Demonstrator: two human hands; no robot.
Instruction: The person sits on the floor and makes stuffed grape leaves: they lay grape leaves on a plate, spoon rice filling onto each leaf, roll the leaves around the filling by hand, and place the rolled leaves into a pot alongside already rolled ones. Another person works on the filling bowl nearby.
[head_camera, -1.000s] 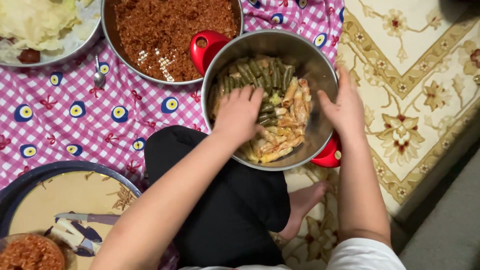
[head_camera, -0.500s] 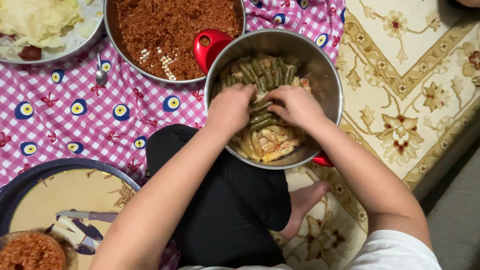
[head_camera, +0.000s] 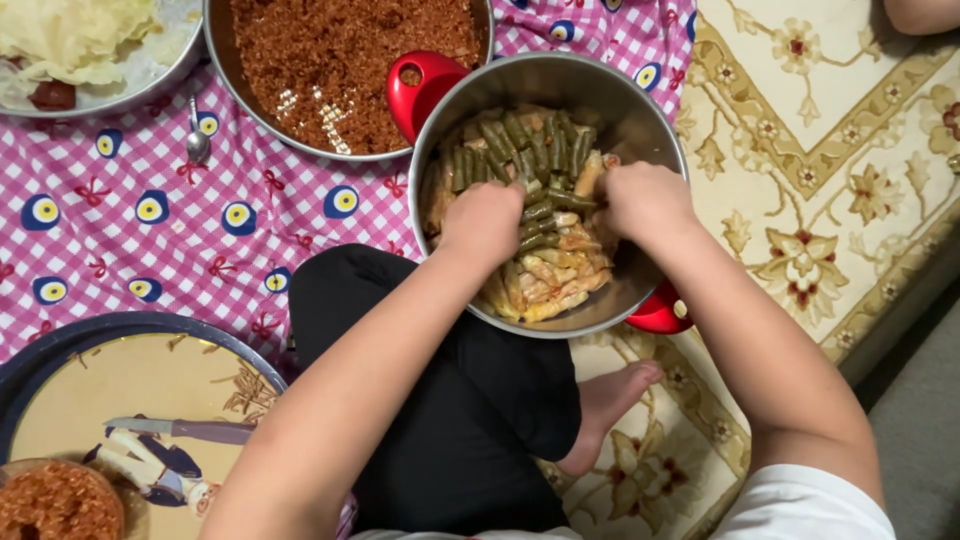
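Inside steel pot (head_camera: 640, 110), both hands (head_camera: 487, 222) press slender leaf rolls (head_camera: 530, 150).

Both hands reach into the steel pot (head_camera: 640, 110) at 12 o'clock: the left hand (head_camera: 484, 222) and the right hand (head_camera: 645, 200) press on the stuffed rolls (head_camera: 545, 265). A bowl of reddish rice filling (head_camera: 350, 60) sits at 11 o'clock.

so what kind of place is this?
Probably a home floor set up for food prep: person sits on a patterned carpet, a checked cloth spread beside it, steel pot of stuffed rolls.
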